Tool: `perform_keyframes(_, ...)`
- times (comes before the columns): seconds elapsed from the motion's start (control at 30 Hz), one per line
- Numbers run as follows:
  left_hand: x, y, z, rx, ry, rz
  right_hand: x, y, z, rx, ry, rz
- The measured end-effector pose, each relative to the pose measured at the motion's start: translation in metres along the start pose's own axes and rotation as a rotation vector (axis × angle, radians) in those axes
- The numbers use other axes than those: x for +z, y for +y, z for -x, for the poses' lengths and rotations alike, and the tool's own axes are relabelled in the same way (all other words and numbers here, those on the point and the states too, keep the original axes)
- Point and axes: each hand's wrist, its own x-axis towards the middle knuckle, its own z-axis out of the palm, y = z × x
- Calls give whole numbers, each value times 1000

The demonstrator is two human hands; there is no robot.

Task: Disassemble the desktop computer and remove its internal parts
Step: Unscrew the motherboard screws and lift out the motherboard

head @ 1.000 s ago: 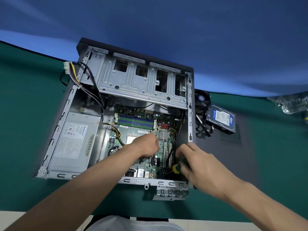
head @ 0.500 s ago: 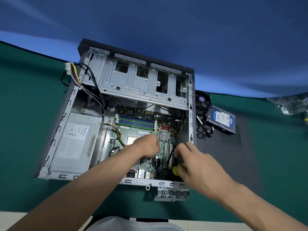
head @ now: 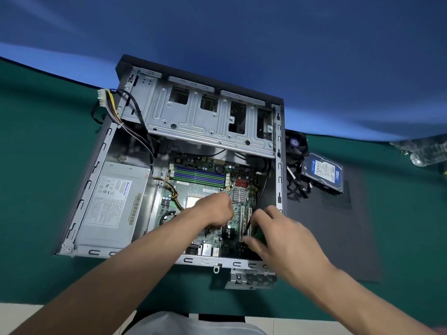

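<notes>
Both hands (head: 212, 211) curl over motherboard (head: 205, 187) — grip contents hidden.

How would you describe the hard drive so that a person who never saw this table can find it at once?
Start at the open computer case on the green table. Look past its right wall to the black side panel lying flat there. The hard drive rests on the panel's far end, next to a black fan and loose cables; it alone has a blue and white label.

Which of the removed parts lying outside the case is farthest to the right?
The hard drive, with its blue and white label, lying on the black side panel. The fan and loose cables sit closer to the case.
</notes>
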Motion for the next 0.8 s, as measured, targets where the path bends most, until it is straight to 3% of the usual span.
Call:
perform_keyframes(0.07, 0, 0, 0, 1, 2, 0, 0, 1, 0, 1, 24, 61)
perform_keyframes(0.23, 0, -1, -1, -2, 5, -3, -9, 5, -4, -40, -122, -93)
perform_keyframes(0.33, 1, -2, -2, 7, 12, -15, -10, 4, -4, -18, -68, -29)
perform_keyframes(0.53, 2, 0, -3, 28, 0, -24, -10, 7, -3, -47, -126, -65)
perform_keyframes(0.7, 22, 10, 9, 283, -215, -244, -6, 11, -2, -55, -70, -152)
perform_keyframes(0.8, 25, 11, 8, 423, -223, -451, -7, 10, -1, -42, -51, -80)
